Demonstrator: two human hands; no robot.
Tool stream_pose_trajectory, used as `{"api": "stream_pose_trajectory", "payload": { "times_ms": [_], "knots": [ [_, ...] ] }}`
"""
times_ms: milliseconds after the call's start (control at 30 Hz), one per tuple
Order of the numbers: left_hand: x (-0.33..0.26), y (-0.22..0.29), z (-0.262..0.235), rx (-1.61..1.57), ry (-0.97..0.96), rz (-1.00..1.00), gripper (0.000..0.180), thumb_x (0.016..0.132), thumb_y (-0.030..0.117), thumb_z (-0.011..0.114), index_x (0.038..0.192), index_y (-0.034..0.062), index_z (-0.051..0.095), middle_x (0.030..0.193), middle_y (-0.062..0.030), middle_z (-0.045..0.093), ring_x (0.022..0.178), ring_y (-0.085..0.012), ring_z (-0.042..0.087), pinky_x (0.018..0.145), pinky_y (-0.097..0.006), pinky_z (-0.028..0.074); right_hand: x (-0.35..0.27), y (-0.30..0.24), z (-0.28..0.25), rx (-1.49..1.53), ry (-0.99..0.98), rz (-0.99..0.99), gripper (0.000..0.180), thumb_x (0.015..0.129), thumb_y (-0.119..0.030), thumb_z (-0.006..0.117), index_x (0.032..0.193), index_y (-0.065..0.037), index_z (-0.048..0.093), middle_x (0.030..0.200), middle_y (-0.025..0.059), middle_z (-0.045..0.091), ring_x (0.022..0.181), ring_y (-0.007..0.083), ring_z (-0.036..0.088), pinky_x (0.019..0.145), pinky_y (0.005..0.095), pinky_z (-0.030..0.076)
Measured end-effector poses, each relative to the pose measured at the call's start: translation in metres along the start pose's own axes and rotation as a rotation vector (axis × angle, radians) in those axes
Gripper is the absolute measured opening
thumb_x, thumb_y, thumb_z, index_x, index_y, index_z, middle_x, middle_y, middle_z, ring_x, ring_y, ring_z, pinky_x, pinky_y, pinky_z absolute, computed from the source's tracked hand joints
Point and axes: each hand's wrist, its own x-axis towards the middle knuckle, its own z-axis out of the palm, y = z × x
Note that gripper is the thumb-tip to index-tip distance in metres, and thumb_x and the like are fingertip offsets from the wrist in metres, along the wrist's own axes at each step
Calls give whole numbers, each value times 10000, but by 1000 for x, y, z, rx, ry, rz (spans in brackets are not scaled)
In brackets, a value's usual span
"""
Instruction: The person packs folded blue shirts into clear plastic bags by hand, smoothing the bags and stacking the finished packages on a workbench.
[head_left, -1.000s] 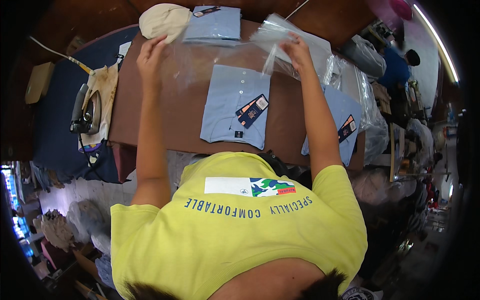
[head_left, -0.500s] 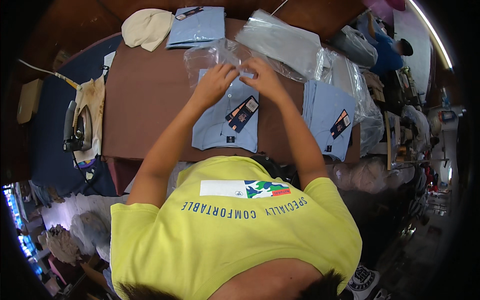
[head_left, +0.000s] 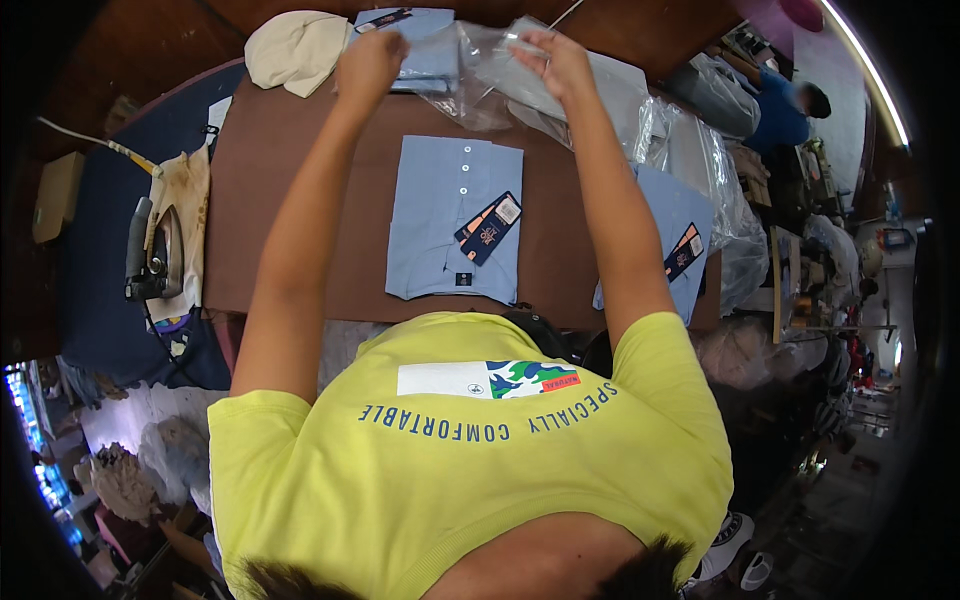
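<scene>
Both my hands are stretched out over the far part of the table, with a clear plastic bag (head_left: 468, 72) held up between them. My left hand (head_left: 370, 66) is closed on the bag's left end, in front of a folded blue shirt in the far row. My right hand (head_left: 556, 64) grips the bag's other end between thumb and fingers, the fingers slightly apart. Nearer me, a folded light-blue shirt (head_left: 425, 215) lies flat, buttons up, touched by neither hand. Dark hang tags (head_left: 488, 230) rest on its front.
Clear bags (head_left: 615, 95) lie stacked at the far right. Folded blue shirts (head_left: 655, 195) sit at right, partly behind my forearm. Far left are a cream cloth (head_left: 292, 50) and a bagged blue shirt (head_left: 430, 62). An iron (head_left: 155, 255) rests on a stained cloth at left.
Both hands have moved away from me and apart, lifting the clear bag off the top of the near shirt. That shirt's upper edge and buttons now show.
</scene>
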Motion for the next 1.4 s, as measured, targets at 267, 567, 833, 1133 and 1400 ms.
{"api": "stream_pose_trajectory", "payload": {
  "times_ms": [267,567,833,1133,1400],
  "knots": [
    [40,64,-69,-936,349,36,111,773,-36,604,857,9,661,797,-48,656,708,-100,614,641,-229,487,-70,-73,51,-505,13,-1156,257,891,-142,566,1115,-16,560,1185,212,564,1102,313,556,963,376,419],
    [-93,-52,79,-732,-123,-94,147,821,46,658,962,8,653,974,-61,671,851,-113,622,769,-243,492,-98,115,-67,-1064,69,-655,106,820,-110,622,915,-106,669,955,76,677,910,233,635,786,349,481],
    [-121,-57,96,-568,-299,-33,180,798,80,664,970,27,656,955,-133,670,830,-280,661,722,-329,516,-105,153,-105,-1437,78,-621,148,845,-239,610,866,-94,635,906,77,672,936,230,618,866,406,394],
    [-139,-50,78,-547,-218,155,124,763,21,660,886,32,660,1101,-81,643,1075,-261,577,905,-347,453,-165,148,-100,-1335,-22,-623,132,841,-221,608,866,-95,638,934,34,664,1003,222,590,903,414,369],
    [-139,-73,70,-276,-101,80,127,736,44,672,860,74,678,1063,-62,629,1013,-261,551,799,-358,461,-189,120,-80,-1427,-148,-603,118,803,-194,635,852,-88,615,1048,14,615,1063,214,532,939,413,351]
  ]
}}
